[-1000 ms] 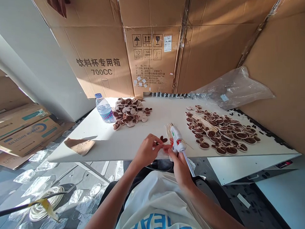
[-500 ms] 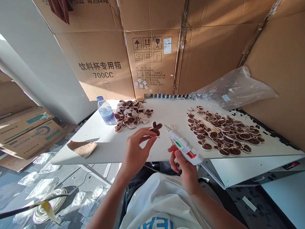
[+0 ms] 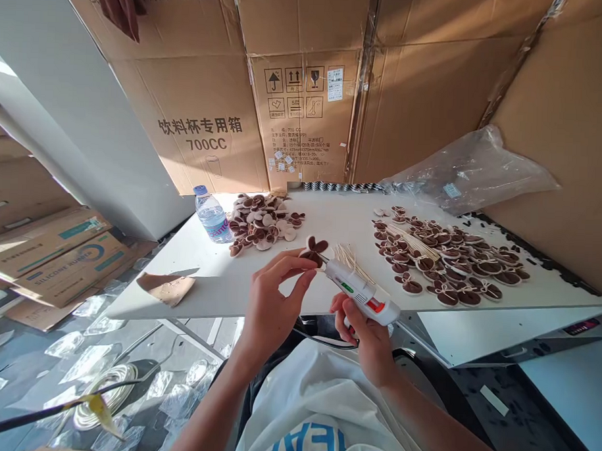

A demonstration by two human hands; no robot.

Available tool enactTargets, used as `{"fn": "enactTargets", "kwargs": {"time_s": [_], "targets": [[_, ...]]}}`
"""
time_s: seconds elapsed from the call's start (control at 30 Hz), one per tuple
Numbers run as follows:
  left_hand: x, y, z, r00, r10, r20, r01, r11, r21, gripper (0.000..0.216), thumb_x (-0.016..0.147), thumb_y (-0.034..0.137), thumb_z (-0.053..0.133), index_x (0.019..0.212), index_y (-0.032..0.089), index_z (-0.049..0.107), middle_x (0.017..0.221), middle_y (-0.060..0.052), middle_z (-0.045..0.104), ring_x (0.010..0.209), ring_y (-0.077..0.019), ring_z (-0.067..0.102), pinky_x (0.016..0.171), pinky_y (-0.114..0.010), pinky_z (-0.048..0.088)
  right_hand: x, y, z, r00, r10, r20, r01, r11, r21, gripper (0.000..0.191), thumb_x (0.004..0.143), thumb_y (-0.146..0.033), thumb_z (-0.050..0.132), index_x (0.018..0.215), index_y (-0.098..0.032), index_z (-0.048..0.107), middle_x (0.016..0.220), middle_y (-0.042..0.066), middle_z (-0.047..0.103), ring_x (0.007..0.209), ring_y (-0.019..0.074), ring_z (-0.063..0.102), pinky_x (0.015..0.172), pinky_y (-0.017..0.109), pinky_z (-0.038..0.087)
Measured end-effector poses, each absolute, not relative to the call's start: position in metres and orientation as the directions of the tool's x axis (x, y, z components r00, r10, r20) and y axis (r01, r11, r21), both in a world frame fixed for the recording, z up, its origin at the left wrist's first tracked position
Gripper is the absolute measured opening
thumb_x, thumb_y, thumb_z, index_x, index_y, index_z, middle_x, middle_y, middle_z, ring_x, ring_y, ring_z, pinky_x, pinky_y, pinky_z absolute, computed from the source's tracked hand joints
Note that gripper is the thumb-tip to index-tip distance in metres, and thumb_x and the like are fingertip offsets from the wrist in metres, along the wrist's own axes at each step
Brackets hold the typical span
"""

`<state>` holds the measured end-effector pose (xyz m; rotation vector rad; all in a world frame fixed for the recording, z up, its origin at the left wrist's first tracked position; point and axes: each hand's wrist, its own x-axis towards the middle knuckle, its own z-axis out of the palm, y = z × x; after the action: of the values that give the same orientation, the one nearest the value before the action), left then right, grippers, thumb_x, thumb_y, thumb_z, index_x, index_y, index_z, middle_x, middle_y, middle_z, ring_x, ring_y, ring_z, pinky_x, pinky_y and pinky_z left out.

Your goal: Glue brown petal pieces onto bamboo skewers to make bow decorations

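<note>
Between the thumb and fingers of my left hand (image 3: 279,297) is a brown felt bunny-shaped piece (image 3: 314,248) with a pale edge and two ear-like lobes. My right hand (image 3: 364,329) is wrapped round the handle of a white glue gun (image 3: 360,291) with a red part and a green label. Its thin metal nozzle points left and reaches the felt piece; whether it touches I cannot tell. Under and behind the glue gun lies a bundle of thin pale cords (image 3: 347,255) on the white table (image 3: 220,285).
A pile of brown and cream felt pieces (image 3: 261,221) lies back left beside a water bottle (image 3: 213,216). Many felt pieces with cord bows (image 3: 458,257) cover the right side. A cardboard scrap (image 3: 166,288) is at front left, a clear plastic bag (image 3: 473,172) at back right. Cardboard (image 3: 304,140) walls the back.
The glue gun has moved left, bringing its nozzle to the felt piece. My left hand has tilted the piece, turning its ears to the right. The view has shifted slightly.
</note>
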<state>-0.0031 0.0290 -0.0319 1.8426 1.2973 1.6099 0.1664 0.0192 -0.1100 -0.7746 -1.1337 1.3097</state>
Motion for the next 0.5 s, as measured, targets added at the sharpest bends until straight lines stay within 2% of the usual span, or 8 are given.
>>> {"fn": "enactTargets", "kwargs": {"time_s": [0.5], "targets": [[0.0001,0.0250,-0.0300,-0.080,0.776,0.626,0.452,-0.531,0.716,0.014,0.099,0.012,0.073,0.102,0.022,0.082,0.118,-0.005,0.082,0.112,-0.0204,0.081,0.098,-0.034,0.072,0.1664,0.0194,-0.1081,-0.102,0.984,0.149,-0.393,0.098,-0.915,0.053,0.096,-0.066,0.076,0.078,-0.018,0.064,0.072,-0.001,0.053,0.051,0.0057,0.038,0.047,0.023,0.023]]}}
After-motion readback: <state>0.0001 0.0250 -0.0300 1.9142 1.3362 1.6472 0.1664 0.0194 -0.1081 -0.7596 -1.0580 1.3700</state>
